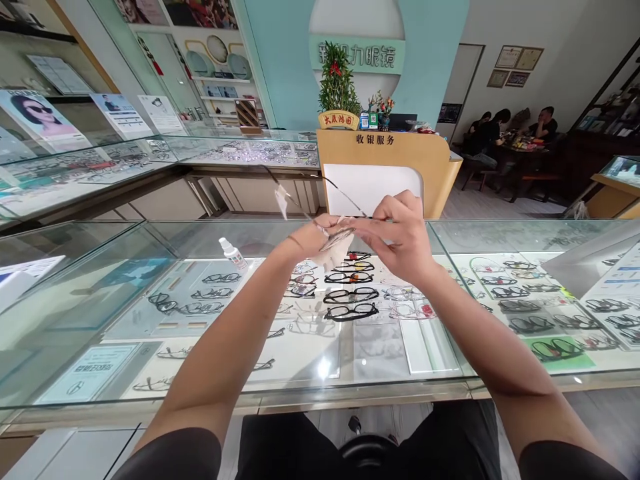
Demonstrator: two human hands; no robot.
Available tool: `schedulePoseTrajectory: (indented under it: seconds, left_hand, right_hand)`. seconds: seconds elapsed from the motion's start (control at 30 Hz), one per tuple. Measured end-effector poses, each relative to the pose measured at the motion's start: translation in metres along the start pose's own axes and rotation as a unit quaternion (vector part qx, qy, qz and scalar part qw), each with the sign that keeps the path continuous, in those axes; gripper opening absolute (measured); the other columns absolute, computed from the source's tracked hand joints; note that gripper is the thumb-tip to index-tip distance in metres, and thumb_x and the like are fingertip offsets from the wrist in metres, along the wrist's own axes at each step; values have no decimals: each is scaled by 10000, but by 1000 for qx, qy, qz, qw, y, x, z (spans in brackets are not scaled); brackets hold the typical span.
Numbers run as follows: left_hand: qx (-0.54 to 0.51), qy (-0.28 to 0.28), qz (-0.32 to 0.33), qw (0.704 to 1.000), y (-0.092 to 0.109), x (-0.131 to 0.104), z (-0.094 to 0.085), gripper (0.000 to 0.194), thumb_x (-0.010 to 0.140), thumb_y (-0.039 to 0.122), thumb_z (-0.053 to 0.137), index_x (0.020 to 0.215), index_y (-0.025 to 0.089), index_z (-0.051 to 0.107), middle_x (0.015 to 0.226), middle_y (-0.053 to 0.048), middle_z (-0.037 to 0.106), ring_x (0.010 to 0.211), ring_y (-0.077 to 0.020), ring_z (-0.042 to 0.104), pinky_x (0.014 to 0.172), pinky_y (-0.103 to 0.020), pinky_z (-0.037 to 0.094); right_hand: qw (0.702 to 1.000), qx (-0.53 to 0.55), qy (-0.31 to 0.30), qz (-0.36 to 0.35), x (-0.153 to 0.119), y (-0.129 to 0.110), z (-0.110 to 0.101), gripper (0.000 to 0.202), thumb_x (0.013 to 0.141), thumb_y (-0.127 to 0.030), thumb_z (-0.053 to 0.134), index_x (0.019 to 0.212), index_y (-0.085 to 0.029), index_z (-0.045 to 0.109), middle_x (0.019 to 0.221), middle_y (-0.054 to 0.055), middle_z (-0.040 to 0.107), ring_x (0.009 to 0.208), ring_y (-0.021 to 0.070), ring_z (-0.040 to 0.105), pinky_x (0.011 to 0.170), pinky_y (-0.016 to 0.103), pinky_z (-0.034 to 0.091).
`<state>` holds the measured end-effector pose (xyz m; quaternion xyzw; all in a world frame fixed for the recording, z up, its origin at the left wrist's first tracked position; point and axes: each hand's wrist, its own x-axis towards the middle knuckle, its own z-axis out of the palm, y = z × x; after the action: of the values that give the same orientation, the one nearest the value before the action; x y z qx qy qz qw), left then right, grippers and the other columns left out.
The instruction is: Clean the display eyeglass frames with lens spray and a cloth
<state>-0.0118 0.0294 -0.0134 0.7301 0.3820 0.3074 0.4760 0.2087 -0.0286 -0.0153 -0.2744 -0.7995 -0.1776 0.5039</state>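
Above the glass counter I hold a pair of eyeglasses [345, 195] between both hands, its thin temples pointing away from me. A white tag [281, 199] hangs from one temple. My left hand [315, 239] is closed around the eyeglasses together with a pale cloth [334, 256], which droops below the fingers. My right hand [409, 239] pinches the other side of the frame with bent fingers. The lenses are mostly hidden by the fingers and cloth. A white spray bottle [233, 253] stands on the counter left of my hands.
Under the glass top [380, 363] of the display counter lie several rows of eyeglasses, including black frames [351, 311]. Beyond it stands a wooden cashier desk [435, 170] with a plant [337, 83]. Several people sit at a table [525, 147] at the far right.
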Motion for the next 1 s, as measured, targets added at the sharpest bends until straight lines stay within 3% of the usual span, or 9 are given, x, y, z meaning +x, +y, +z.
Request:
schedulePoseTrajectory:
  seconds: [0.13, 0.27, 0.37, 0.47, 0.57, 0.67, 0.73, 0.87, 1.0]
  left_hand:
    - [72, 42, -19, 996, 9, -13, -7, 556, 870, 732, 799, 782, 212, 625, 645, 25, 464, 571, -128, 395, 499, -245, 301]
    - [146, 41, -15, 988, 32, -34, -7, 668, 925, 819, 697, 700, 215, 519, 641, 18, 418, 556, -114, 344, 476, -240, 283]
    - [176, 33, -20, 984, 47, -46, -3, 699, 957, 740, 708, 628, 225, 369, 584, 39, 289, 514, -98, 236, 466, -262, 177]
    - [200, 53, -13, 978, 55, -56, 1, 632, 978, 578, 731, 595, 220, 377, 564, 36, 287, 487, -96, 255, 475, -273, 172]
    - [209, 82, -18, 974, 59, -62, 1, 462, 986, 477, 708, 642, 220, 535, 559, 19, 419, 467, -112, 332, 448, -277, 217]
    - [206, 123, -13, 971, 61, -64, 2, 169, 967, 348, 701, 859, 238, 632, 695, 5, 641, 494, -124, 391, 445, -270, 279]
    - [197, 152, 20, 968, 60, -64, 4, 68, 974, 275, 672, 1023, 259, 627, 799, 3, 700, 543, -137, 441, 486, -263, 319]
    - [198, 226, 125, 946, 58, -60, 15, 176, 1085, 363, 605, 1231, 270, 635, 824, 1, 608, 639, -157, 472, 625, -270, 372]
    - [193, 244, 143, 940, 57, -55, 29, 666, 958, 475, 850, 1506, 274, 529, 867, 3, 599, 755, -187, 546, 709, -279, 388]
  right_hand:
    - [985, 109, 49, 127, 6, 9, -16, 193, 1081, -415, 723, 1040, -319, 885, 891, 27, 625, 939, 228, 582, 922, 457, 491]
    - [933, 269, 54, 234, 10, 27, -27, 109, 1001, -399, 802, 988, -319, 875, 996, 21, 749, 1017, 224, 694, 963, 459, 573]
    - [901, 324, 63, 282, 12, 37, -34, 102, 961, -385, 817, 921, -303, 861, 1036, 11, 822, 1061, 225, 750, 1024, 473, 591]
    - [892, 325, 60, 309, 14, 38, -43, 121, 952, -366, 798, 879, -279, 836, 991, 5, 846, 1040, 219, 775, 1034, 470, 602]
    - [897, 306, 42, 316, 17, 35, -49, 140, 952, -335, 765, 841, -258, 801, 905, 4, 831, 934, 197, 766, 943, 428, 611]
    - [916, 261, 25, 304, 17, 33, -49, 145, 935, -313, 747, 813, -240, 774, 796, -3, 780, 794, 175, 714, 840, 396, 583]
    - [936, 208, 24, 284, 16, 33, -47, 143, 936, -302, 725, 820, -235, 774, 777, -1, 763, 778, 179, 693, 821, 398, 551]
    - [975, 77, 14, 208, 12, 31, -42, 156, 976, -297, 678, 873, -236, 778, 840, 22, 790, 861, 222, 695, 886, 442, 486]
    - [990, -34, -5, 138, 10, 26, -40, 160, 1024, -282, 641, 922, -251, 760, 875, 22, 789, 917, 252, 674, 971, 480, 423]
